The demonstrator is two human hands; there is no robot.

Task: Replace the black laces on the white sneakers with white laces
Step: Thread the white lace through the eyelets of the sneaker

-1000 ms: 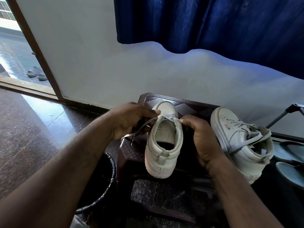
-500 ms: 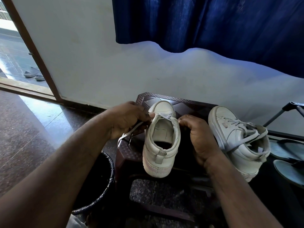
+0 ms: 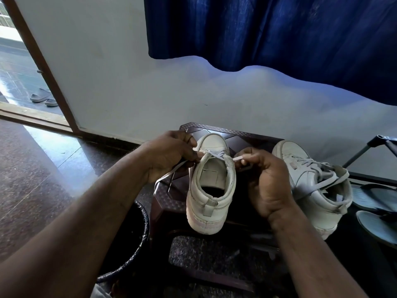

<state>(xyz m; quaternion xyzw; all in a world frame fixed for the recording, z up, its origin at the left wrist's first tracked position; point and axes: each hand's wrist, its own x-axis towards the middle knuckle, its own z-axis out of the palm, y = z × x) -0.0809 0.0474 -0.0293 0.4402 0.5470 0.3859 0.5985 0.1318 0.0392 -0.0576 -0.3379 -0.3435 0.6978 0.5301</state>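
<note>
A white sneaker [image 3: 211, 190] stands heel toward me on a dark stool [image 3: 236, 134], with a white lace [image 3: 214, 152] threaded across its front. My left hand [image 3: 169, 153] pinches one end of that lace at the shoe's left side, and the loose end hangs down to the left. On the shoe's right side, my right hand [image 3: 264, 177] pinches the other lace end. A second white sneaker [image 3: 313, 186], laced in white, lies on the stool to the right. No black lace is visible.
A dark bin [image 3: 129, 239] lined with a bag stands below my left forearm. Grey sandals [image 3: 378, 211] lie at the right edge, near a black metal frame [image 3: 371, 145]. A blue curtain [image 3: 279, 29] hangs over the white wall. More sandals [image 3: 43, 98] lie beyond the open doorway.
My right hand has drawn its lace end out to the right of the shoe's collar, where it now shows between the fingers. My left hand keeps its pinch.
</note>
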